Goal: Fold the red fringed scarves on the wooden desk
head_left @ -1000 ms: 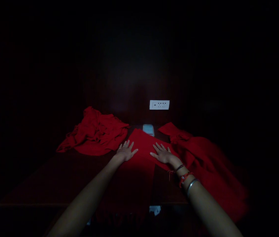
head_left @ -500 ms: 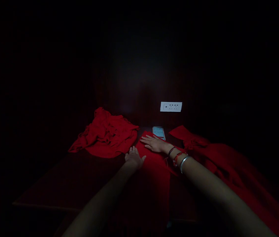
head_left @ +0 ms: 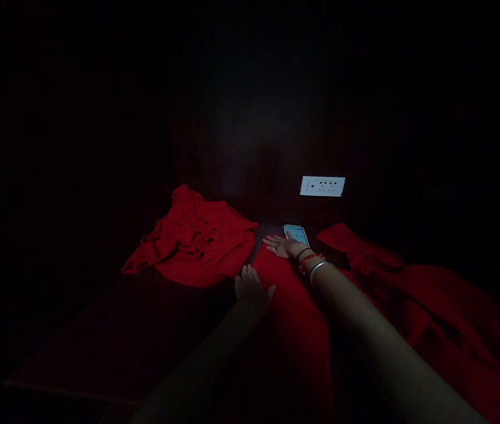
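A long red cloth lies flat down the middle of the dark table, running toward me past its front edge. My left hand rests on its left edge, fingers stretched and thumb apart. At the far end, my right hand lies flat on the cloth with its fingers spread, bracelets on that wrist. Neither hand grips anything. Just beyond my right hand is a phone with its screen lit, partly covered by that hand.
A crumpled heap of red cloth with fringe sits at the back left of the table. More red fabric spreads loosely along the right side. A white socket plate is on the dark wall behind. The surroundings are very dark.
My right hand has slid to the far end of the cloth, close to the phone. My left hand stays at the left edge. The whole view has shifted slightly.
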Action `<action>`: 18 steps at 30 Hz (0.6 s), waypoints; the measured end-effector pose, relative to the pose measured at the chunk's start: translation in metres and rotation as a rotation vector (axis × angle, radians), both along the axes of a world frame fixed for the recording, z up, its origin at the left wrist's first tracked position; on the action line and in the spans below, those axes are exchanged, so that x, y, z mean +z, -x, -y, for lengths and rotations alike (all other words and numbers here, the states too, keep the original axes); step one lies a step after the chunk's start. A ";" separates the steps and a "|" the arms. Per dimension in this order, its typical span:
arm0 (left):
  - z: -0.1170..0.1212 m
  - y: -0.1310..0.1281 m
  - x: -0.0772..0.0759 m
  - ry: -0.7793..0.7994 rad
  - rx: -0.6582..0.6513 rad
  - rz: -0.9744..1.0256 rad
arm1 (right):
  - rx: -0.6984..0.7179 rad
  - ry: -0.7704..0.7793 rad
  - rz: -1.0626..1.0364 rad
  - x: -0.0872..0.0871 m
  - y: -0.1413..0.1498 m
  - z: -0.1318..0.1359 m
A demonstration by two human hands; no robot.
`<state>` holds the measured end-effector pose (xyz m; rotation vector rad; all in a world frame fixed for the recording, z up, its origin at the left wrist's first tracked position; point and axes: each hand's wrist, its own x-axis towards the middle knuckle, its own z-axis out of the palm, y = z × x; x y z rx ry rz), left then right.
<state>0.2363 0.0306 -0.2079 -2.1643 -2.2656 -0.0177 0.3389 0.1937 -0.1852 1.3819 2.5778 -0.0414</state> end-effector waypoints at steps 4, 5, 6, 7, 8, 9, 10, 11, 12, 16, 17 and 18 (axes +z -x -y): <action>-0.001 0.001 -0.001 0.008 0.000 -0.005 | -0.080 -0.075 -0.016 0.001 0.001 0.000; -0.001 0.001 0.000 0.006 -0.005 -0.004 | -0.078 -0.104 -0.052 0.003 -0.003 0.002; -0.001 0.002 0.000 0.010 -0.008 -0.004 | -0.068 -0.130 -0.097 0.005 -0.008 0.006; -0.001 0.001 0.002 0.015 -0.010 -0.003 | -0.052 -0.152 -0.141 0.007 -0.015 0.012; -0.001 0.001 0.003 0.023 -0.007 0.000 | -0.032 -0.167 -0.180 0.009 -0.023 0.019; -0.001 0.000 0.005 0.025 0.004 0.006 | -0.008 -0.174 -0.205 0.012 -0.031 0.028; -0.002 -0.001 0.006 0.019 0.021 0.017 | 0.011 -0.176 -0.214 0.014 -0.040 0.040; -0.003 -0.002 0.008 0.003 0.043 0.032 | 0.020 -0.171 -0.217 0.016 -0.049 0.053; -0.004 -0.002 0.009 -0.026 0.062 0.049 | 0.022 -0.161 -0.219 0.017 -0.057 0.067; -0.013 -0.003 0.006 -0.163 -0.117 0.097 | -0.004 -0.064 -0.228 0.007 -0.078 0.124; -0.015 -0.002 0.004 -0.145 -0.200 0.101 | -0.017 -0.032 -0.224 0.001 -0.080 0.134; -0.017 -0.001 0.002 -0.101 -0.266 0.106 | -0.033 -0.007 -0.220 -0.005 -0.082 0.143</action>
